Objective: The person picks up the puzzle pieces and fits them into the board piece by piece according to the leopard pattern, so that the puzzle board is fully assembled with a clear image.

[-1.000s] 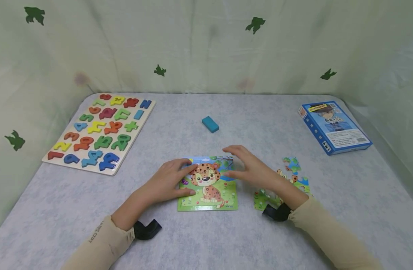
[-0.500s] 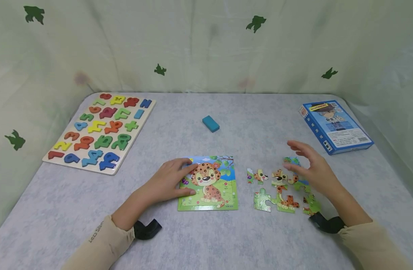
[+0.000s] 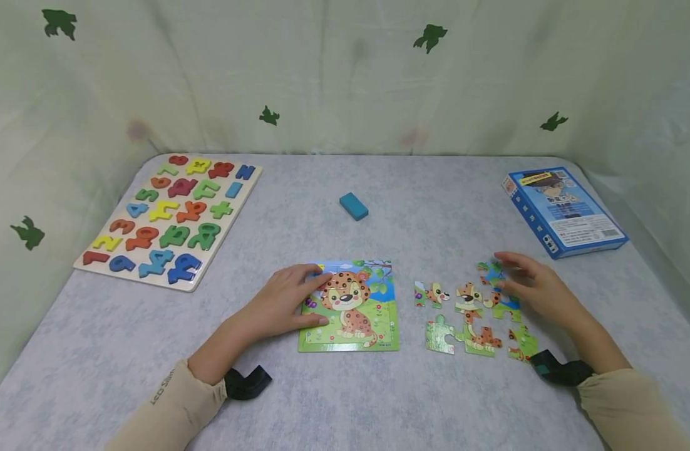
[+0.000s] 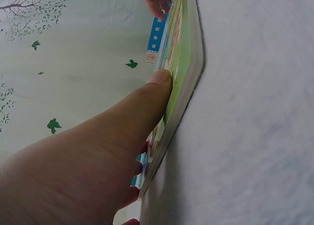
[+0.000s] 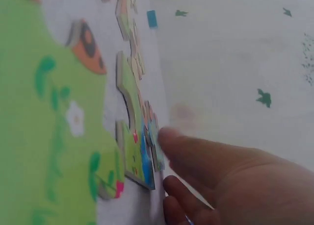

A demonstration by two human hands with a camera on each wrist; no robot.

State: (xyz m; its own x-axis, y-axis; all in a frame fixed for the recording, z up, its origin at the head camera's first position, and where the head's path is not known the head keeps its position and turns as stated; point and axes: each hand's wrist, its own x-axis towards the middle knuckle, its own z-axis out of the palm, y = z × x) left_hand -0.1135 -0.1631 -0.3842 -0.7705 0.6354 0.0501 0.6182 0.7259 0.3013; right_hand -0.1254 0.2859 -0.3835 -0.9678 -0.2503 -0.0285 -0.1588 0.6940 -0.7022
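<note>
In the head view, my left hand rests on the left side of a square leopard jigsaw puzzle, thumb and fingers spread over its edge. The left wrist view shows that thumb lying on the board's green border. My right hand is at a blue-green jigsaw piece, thumb and fingers apart around its right side. In the right wrist view the thumb comes close to that piece; whether it presses on it, I cannot tell. Several loose leopard pieces lie between the two hands.
A number board with coloured digits lies at the left. Behind the puzzle is a small teal block. A blue box lies at the back right. A pale curtain closes off the table's back.
My right hand has moved from the leopard puzzle's right edge out to the loose pieces, then lowered to the blue-green piece. The left hand has stayed in place.
</note>
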